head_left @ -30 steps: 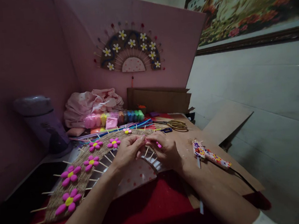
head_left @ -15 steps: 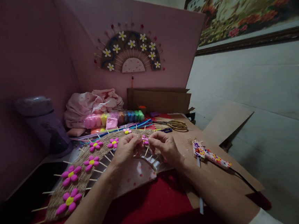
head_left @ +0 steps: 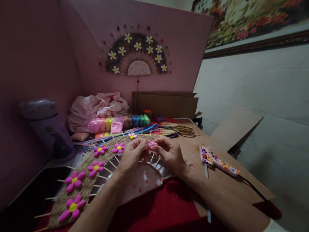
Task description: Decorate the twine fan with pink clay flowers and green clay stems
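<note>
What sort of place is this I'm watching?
Probably a home craft corner: left hand and right hand pinch a small pink flower over a twine fan, with coloured clay packs, scissors and a glue gun beside it, and a finished fan on the pink board.

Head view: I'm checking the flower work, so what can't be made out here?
- pink flower: mostly hidden by the fingertips of the right hand, which pinches it; petals uncountable.
- left hand: its grip on the flower is hidden behind its own fingers.
- purple container: dim and blurred; contents unseen.
</note>
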Motion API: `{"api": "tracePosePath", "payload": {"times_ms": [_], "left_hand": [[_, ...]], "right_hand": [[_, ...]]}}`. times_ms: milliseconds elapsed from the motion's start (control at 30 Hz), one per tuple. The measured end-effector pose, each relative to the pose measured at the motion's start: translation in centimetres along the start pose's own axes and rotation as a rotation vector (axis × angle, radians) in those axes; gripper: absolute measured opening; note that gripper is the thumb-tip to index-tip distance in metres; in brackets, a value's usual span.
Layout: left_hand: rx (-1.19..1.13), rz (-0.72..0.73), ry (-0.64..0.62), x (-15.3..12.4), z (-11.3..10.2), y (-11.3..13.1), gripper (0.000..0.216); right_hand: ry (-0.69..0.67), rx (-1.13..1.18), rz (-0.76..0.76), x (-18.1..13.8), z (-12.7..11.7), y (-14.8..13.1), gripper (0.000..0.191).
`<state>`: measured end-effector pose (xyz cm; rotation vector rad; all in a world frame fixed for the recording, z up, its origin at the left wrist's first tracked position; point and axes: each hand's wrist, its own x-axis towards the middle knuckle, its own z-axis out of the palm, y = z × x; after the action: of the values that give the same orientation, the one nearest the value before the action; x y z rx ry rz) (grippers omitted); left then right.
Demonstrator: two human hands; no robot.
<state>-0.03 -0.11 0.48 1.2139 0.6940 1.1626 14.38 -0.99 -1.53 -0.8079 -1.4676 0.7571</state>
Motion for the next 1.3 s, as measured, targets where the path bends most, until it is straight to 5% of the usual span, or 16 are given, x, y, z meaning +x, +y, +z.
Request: {"api": "tracePosePath", "payload": {"times_ms": [167, 400, 900, 1300], "left_hand": [[0.064, 0.033, 0.018, -0.3, 0.3, 0.2, 0.033], [-0.196, -0.034, 0.237, 0.0, -0.2, 0.9, 0.023], [0.071, 0.03, 0.118, -0.6, 0.8, 0.3, 0.038], [-0.025, -0.118, -0.031, -0.6, 0.6, -0.2, 0.04]], "right_hand": [[0.034, -0.027, 0.022, 0.0, 0.2, -0.3, 0.018], [0.107, 0.222, 0.102, 0.8, -0.3, -0.9, 0.023], [0.068, 0.455, 0.246, 0.7, -0.1, -0.8, 0.025], [0.028, 0.39, 0.167, 0.3, 0.4, -0.5, 0.021]]}}
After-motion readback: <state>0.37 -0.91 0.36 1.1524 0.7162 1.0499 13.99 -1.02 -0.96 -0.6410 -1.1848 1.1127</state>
